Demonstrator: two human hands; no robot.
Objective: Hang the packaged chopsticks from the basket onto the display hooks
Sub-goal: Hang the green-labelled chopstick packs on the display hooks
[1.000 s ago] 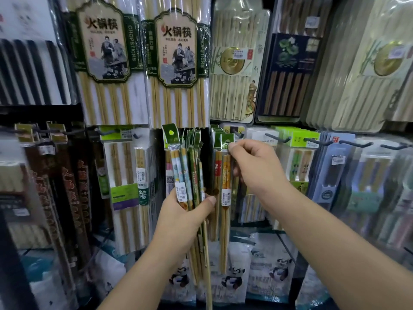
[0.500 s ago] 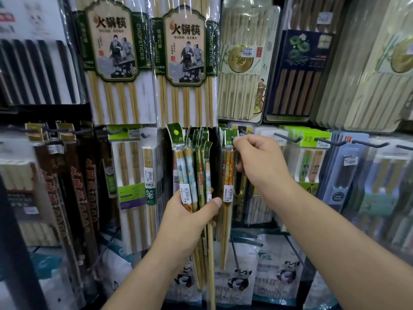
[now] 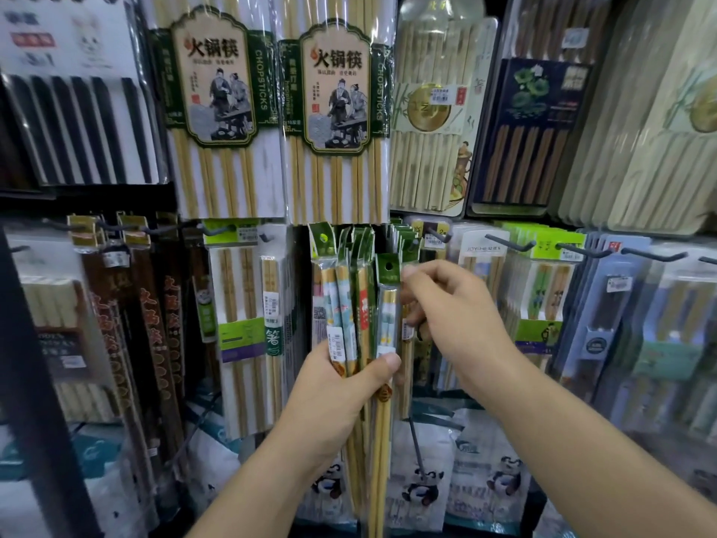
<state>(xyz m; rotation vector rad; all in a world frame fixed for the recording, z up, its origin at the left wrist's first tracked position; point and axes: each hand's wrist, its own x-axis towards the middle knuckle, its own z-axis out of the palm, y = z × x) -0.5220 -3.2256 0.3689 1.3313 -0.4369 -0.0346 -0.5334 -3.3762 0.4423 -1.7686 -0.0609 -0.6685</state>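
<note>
My left hand grips a bundle of slim chopstick packs with green header cards, held upright in front of the display. My right hand is at the bundle's right side. Its fingertips pinch the top of the rightmost pack, just beside that pack's green header. Behind and slightly above, more packs of the same kind hang in a row, with a dark display hook to their right. The basket is out of view.
Large hot-pot chopstick packs hang above. Dark long packs fill the left, and a green-labelled pack hangs beside the bundle. Further hooks with boxed sets run to the right. Panda-printed bags sit below.
My right hand has left the hook where it held a pack's header and come down and left to the bundle, now pinching its rightmost pack. My left hand holds the bundle as before.
</note>
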